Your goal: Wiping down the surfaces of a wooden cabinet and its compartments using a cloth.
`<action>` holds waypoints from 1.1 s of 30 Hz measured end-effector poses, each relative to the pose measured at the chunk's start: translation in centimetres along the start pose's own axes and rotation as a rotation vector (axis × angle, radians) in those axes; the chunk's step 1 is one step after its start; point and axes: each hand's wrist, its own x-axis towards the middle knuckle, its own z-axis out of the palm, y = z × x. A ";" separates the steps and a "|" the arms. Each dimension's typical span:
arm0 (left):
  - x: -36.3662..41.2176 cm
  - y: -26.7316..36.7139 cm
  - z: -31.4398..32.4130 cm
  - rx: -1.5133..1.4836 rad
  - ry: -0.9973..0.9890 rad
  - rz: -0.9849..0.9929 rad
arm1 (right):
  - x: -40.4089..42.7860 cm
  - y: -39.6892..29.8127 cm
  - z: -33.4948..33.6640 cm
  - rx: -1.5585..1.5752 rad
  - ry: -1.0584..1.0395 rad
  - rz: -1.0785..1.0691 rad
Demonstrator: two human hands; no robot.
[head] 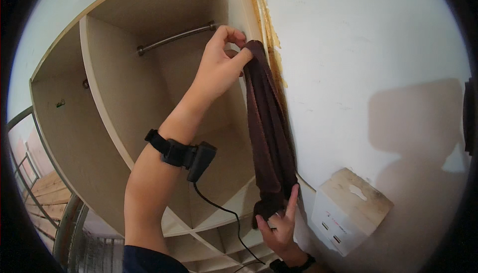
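A dark brown strip of cloth (263, 123), folded lengthwise, hangs along the right side edge of an open wooden wardrobe (209, 123). My left hand (226, 56) pinches its top end between thumb and fingers, near the wardrobe's side panel. Lower down, my right hand (280, 224) grips the cloth's bunched bottom end, with the index finger stretched up along its edge. Part of that lower end is hidden by the fingers. A black strap with a device (186, 157) sits on my left forearm, and a cable runs down from it.
Inside the wardrobe a metal hanging rail (175, 38) spans the upper compartment. Small cubbyholes (209, 247) lie below. At the right, a white box (347, 213) stands against the white wall (358, 49). A metal bed frame with wooden slats (48, 194) is at the left.
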 end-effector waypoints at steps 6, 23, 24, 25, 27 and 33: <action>-1.0 -0.3 -0.2 0.096 -0.051 0.082 | 0.3 0.7 0.6 0.061 -0.148 0.233; -2.0 -0.4 2.0 0.067 0.105 0.118 | -1.1 0.7 1.1 1.154 -0.210 0.650; -2.0 -0.3 2.2 0.051 0.120 0.096 | -0.9 0.5 0.9 1.170 -0.170 0.650; -2.0 -0.4 2.2 0.036 0.136 0.075 | -0.6 0.2 0.7 1.169 -0.167 0.653; -2.5 -0.7 2.3 0.057 0.142 0.113 | -0.4 -0.4 0.2 1.081 -0.218 0.696; -1.0 0.8 1.7 0.110 0.173 0.188 | -1.1 0.0 0.7 1.099 -0.257 0.638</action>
